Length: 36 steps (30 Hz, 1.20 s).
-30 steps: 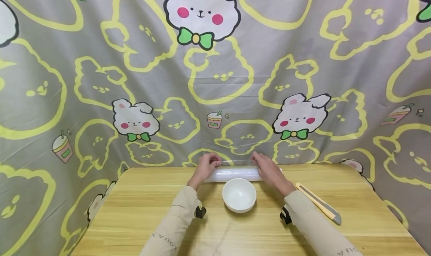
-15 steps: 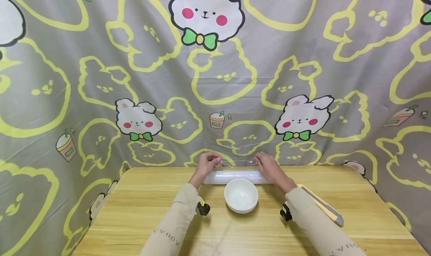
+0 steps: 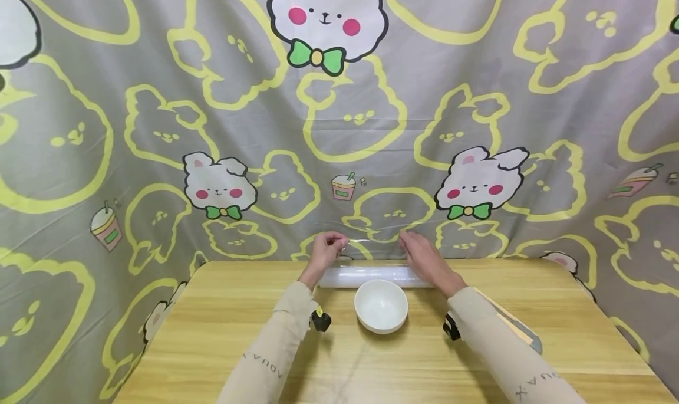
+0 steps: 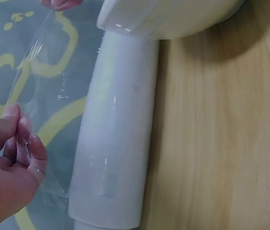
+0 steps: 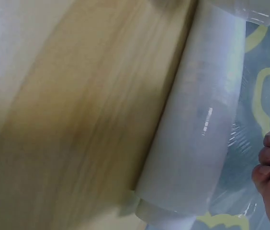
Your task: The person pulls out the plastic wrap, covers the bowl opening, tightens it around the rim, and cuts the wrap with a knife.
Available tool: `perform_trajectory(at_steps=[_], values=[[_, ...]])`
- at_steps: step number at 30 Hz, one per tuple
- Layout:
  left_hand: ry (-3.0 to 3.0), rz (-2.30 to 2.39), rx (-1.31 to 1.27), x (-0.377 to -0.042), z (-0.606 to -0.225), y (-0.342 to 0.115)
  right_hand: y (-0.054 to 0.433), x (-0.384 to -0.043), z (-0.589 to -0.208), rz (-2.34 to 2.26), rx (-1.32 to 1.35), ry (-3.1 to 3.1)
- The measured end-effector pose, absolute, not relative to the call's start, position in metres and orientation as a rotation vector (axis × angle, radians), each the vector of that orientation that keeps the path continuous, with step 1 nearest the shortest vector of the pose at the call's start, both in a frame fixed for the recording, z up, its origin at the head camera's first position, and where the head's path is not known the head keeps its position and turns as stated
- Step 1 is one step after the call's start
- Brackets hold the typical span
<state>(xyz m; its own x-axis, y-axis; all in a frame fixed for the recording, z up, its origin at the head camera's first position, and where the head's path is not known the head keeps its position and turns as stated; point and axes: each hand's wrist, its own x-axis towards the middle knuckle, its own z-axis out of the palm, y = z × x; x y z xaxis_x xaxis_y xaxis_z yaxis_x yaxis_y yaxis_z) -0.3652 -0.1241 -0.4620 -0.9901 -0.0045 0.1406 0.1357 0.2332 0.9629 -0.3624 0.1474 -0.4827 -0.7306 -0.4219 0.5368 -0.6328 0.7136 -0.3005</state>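
Observation:
A roll of plastic wrap (image 3: 371, 276) lies crosswise at the back of the wooden table, its white core end showing in the right wrist view. Behind it my left hand (image 3: 325, 254) pinches the clear film (image 4: 61, 91) between thumb and fingertips. My right hand (image 3: 426, 259) has its fingers curled on the film's other side (image 5: 242, 158). Stretched between both hands, the film rises off the roll in front of the curtain. A white bowl (image 3: 381, 307) stands upright just in front of the roll, overlapping it in the wrist views.
A yellow and grey utility knife (image 3: 517, 324) lies on the table (image 3: 212, 333) at right, partly hidden by the right sleeve. A grey patterned curtain (image 3: 366, 138) hangs close behind the table's back edge.
Both hands have lifted slightly and moved away from the roll, drawing the film's edge up and back. Roll and bowl keep their places on the table.

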Motion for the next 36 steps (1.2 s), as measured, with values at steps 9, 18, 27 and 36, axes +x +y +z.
perform_trajectory(at_steps=[9, 18, 27, 36], values=[[-2.359, -1.867, -0.127, -0.366, -0.446, -0.121, 0.152, -0.364, -0.466, 0.517, 0.830, -2.445], [-2.297, -1.889, -0.132, -0.362, -0.427, -0.124, 0.149, -0.365, -0.446, 0.529, 0.860, -2.437], [-2.238, -1.849, -0.216, -0.363, -0.408, -0.120, 0.152, -0.365, -0.426, 0.518, 0.880, -2.349], [-2.137, -1.876, -0.219, -0.360, -0.385, -0.118, 0.149, -0.364, -0.402, 0.506, 0.864, -2.305]])
